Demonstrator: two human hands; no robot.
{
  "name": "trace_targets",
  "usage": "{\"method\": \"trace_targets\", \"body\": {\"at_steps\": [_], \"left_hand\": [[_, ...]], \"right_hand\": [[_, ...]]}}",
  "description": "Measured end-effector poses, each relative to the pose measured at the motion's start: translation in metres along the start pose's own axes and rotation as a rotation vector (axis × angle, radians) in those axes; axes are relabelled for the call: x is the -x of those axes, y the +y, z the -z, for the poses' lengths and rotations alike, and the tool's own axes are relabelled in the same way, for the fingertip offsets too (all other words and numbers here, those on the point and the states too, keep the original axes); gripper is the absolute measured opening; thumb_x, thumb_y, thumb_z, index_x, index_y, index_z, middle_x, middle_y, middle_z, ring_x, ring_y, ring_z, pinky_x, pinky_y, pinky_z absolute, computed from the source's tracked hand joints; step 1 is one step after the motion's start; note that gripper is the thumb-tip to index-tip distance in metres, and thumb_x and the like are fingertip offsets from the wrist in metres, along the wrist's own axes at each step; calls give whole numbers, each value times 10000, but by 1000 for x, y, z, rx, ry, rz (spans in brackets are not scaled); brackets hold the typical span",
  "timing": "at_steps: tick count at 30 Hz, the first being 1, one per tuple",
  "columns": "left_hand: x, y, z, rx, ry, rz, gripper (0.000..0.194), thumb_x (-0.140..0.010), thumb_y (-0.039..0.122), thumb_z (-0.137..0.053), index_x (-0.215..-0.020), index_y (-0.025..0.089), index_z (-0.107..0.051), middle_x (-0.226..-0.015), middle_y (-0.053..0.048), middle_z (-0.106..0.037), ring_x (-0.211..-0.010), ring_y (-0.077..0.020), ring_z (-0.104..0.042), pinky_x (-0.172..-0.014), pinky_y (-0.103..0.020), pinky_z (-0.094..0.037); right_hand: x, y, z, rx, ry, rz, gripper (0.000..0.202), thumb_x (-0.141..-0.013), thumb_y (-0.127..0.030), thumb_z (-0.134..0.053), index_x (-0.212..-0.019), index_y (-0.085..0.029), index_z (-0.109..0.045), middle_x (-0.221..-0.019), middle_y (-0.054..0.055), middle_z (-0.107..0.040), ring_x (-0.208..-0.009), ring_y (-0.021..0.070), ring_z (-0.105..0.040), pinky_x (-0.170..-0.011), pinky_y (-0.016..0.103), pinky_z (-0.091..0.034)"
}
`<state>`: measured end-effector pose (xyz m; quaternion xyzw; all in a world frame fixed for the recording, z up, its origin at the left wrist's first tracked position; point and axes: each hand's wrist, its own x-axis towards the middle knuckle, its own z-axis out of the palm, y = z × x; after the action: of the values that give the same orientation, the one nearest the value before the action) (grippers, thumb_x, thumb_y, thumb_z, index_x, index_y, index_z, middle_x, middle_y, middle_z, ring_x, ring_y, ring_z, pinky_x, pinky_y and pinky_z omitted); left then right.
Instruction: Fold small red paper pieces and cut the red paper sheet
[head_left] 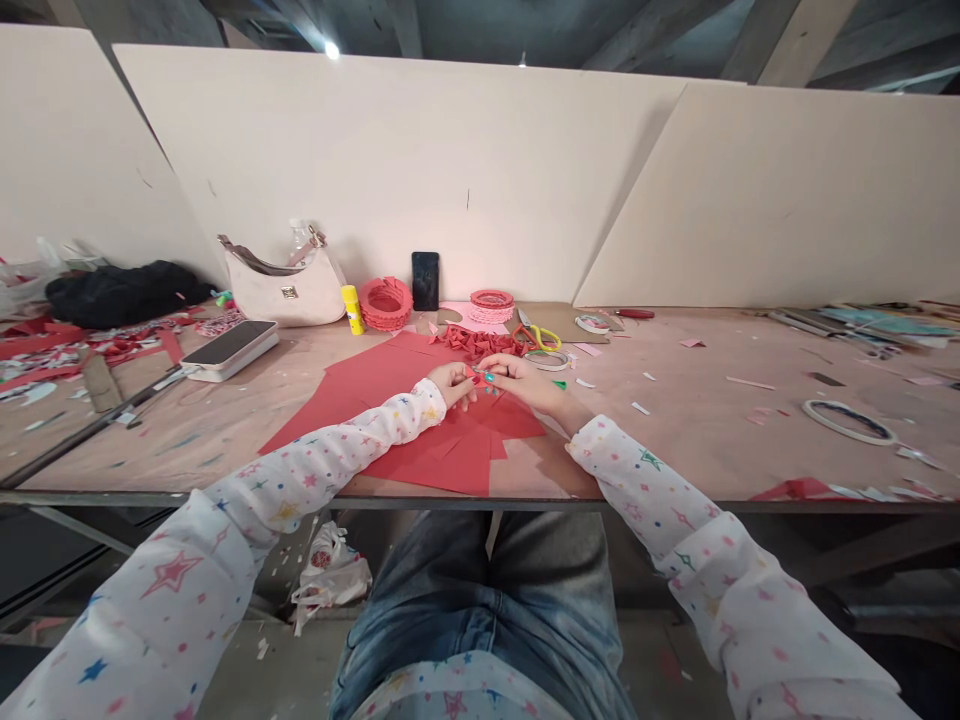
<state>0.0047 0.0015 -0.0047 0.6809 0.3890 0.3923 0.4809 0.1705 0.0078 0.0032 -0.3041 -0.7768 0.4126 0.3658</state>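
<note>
Both hands meet over the middle of the tabletop [667, 450], above red paper sheets [435, 465] spread toward the near edge. The left hand [453, 384] and right hand [523, 381] have their fingertips together, pinching what looks like a small red paper piece [478, 376] between them; its exact shape is too small to tell. The fingers of both hands are bent and drawn close around it.

Just beyond the hands lies a heap of crumpled or folded red pieces [480, 342]. To its right are yellow-handled scissors [547, 338], with a tape roll [546, 367] on their near side. Farther back stand a stack of red and pink rings [492, 312] and, to the left, a thick red paper ring [385, 318]. A black phone [425, 281] leans upright against the white partition [420, 150] between the two. A yellow glue stick [352, 310] stands left of the thick ring, beside a pale handbag [289, 297]. At the far right, a larger tape roll [823, 416] lies flat among paper scraps.
</note>
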Motion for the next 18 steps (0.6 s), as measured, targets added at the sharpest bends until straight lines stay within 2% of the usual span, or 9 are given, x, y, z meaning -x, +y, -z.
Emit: {"method": "trace_targets", "body": {"at_steps": [8, 13, 18], "left_hand": [[-2, -3, 1, 26, -5, 21, 131, -769, 163, -479, -662, 125, -414, -472, 51, -535, -295, -32, -450, -307, -120, -284], [-6, -5, 2, 61, 22, 48, 151, -763, 208, -504, -676, 126, -412, -494, 45, -550, -313, -35, -468, -302, -118, -272], [-6, -2, 3, 101, 45, 72, 152, -752, 225, -524, -696, 116, -433, -535, 24, -572, -359, -48, -508, -309, -121, -285]], "right_hand": [[-1, -1, -3, 42, 46, 24, 174, -730, -234, -492, -894, -175, -494, -698, -12, -564, -631, 95, -517, -565, 206, -382], [-3, 2, -4, 73, 114, 36, 215, -734, -239, -484, -942, -184, -481, -699, -16, -564, -627, 93, -516, -571, 210, -393], [-3, -1, -4, 113, 96, 28, 170, -743, -269, -466, -803, -152, -574, -682, 17, -590, -590, 103, -536, -559, 227, -421]]}}
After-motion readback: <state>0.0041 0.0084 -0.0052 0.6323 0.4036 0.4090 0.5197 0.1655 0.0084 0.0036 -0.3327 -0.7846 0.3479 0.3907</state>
